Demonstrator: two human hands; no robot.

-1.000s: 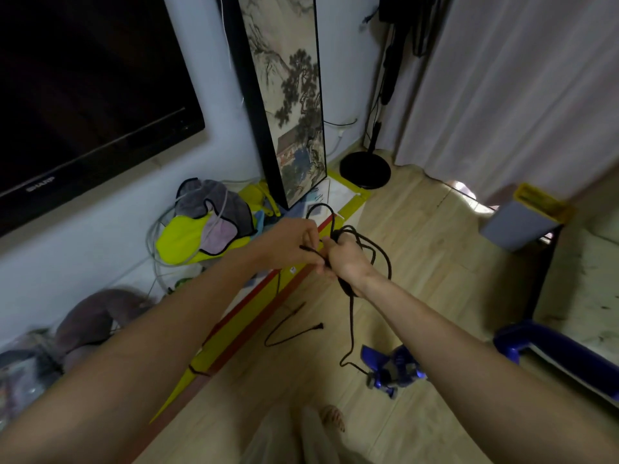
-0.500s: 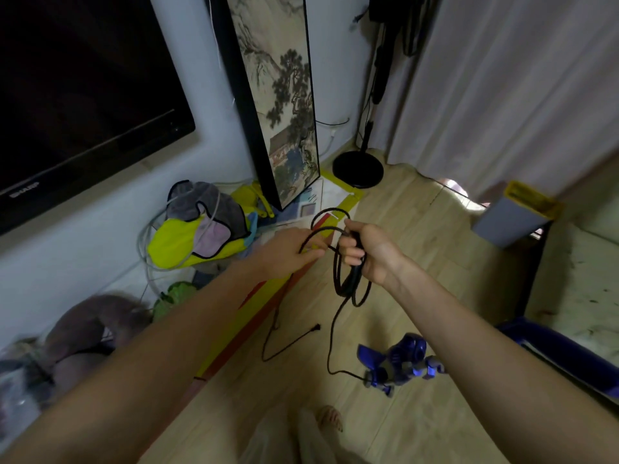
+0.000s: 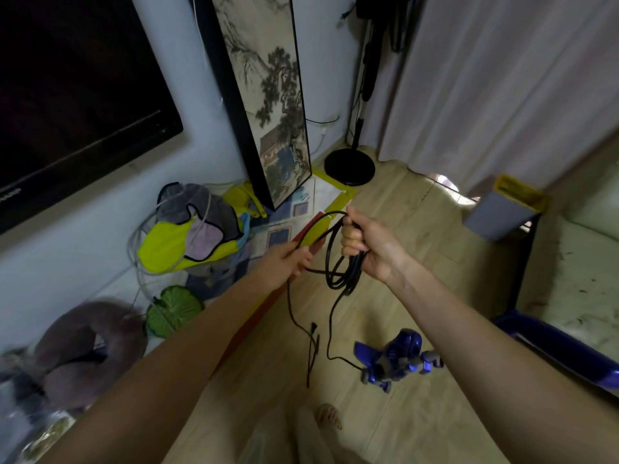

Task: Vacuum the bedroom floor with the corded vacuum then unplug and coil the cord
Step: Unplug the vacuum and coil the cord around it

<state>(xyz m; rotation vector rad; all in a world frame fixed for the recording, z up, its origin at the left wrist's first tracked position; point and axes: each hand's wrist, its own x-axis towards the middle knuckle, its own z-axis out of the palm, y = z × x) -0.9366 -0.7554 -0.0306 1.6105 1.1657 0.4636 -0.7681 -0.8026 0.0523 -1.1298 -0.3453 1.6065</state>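
Coiling stage, vacuuming looks done. Right hand (image 3: 371, 244) is gripping a bundle of loops of the black cord (image 3: 346, 272) at frame centre, fingers (image 3: 350, 236) curled tight around the gathered strands. Left hand (image 3: 283, 264) is just beside it, left of centre, fingers pinching a single strand and feeding it toward the bundle. Several loops are hanging below the right hand. Free tail with the plug (image 3: 314, 327) is dangling below centre, near the floor (image 3: 418, 413), so cord is already unplugged. Another strand is running down to the blue vacuum (image 3: 397, 358) lying on the floor, lower right of centre. Judgement: coil partly made; remaining slack on both ends still needs gathering, then stowing.
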